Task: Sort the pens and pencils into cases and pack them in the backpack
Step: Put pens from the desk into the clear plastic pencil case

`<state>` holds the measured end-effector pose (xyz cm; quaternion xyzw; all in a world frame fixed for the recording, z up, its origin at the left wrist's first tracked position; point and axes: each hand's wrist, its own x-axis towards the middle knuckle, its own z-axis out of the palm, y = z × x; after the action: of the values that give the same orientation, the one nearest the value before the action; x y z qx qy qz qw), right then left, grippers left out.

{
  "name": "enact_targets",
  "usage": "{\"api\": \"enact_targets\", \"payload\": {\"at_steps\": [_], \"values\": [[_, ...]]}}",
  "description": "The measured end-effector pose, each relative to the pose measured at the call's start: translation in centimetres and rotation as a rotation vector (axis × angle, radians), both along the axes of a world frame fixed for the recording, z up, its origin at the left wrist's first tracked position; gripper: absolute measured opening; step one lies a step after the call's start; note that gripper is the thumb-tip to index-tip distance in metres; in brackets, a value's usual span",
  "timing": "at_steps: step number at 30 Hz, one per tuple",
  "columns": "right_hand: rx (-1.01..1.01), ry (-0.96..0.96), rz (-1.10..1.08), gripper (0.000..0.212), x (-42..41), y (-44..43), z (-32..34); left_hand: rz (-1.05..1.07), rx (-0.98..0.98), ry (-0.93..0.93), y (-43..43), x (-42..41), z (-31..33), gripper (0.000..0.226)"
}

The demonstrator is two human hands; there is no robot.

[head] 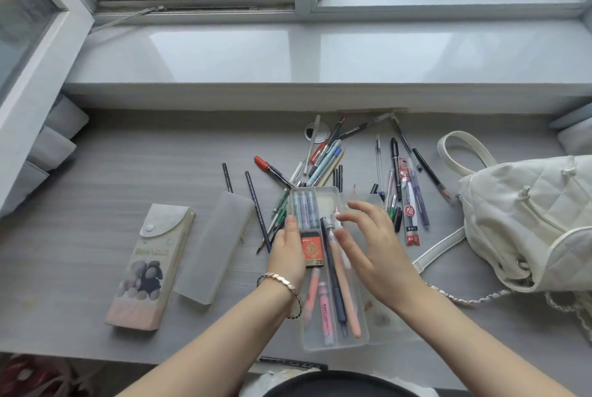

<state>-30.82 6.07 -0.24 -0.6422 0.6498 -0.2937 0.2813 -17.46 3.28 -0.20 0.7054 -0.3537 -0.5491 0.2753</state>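
An open clear plastic case (323,343) lies in the middle of the grey desk (112,172). It holds several pens, pink highlighters and an orange 2B lead box (312,251). My left hand (288,249) grips the case's left edge. Over the case's upper right part hovers my right hand (371,243), fingers spread, fingertips near the top of a pale pen (333,230) lying in the case. Loose pens and pencils (323,159) lie scattered behind the case, more of them (411,201) to its right. The white quilted backpack (528,220) lies on its side at the right.
A closed frosted case (211,246) and a printed case with a stone picture (150,268) lie to the left. Two dark pencils (258,207) lie between them and the open case. A black pen (291,363) rests at the desk's front edge. The window sill (288,54) runs behind.
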Motion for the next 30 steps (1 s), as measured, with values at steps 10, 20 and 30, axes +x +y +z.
{"api": "enact_targets", "payload": {"at_steps": [10,20,30], "values": [[0.014,0.035,0.109,0.06,0.3,0.8,0.6,0.04,-0.045,-0.037,-0.6,1.0,0.7,0.053],[0.134,-0.181,-0.009,0.045,2.4,1.1,1.5,0.074,-0.072,0.007,-0.6,1.4,0.9,0.051],[0.611,-0.729,-0.25,0.038,0.4,-0.5,1.1,0.142,0.031,-0.063,-2.2,6.7,-0.8,0.066]]}}
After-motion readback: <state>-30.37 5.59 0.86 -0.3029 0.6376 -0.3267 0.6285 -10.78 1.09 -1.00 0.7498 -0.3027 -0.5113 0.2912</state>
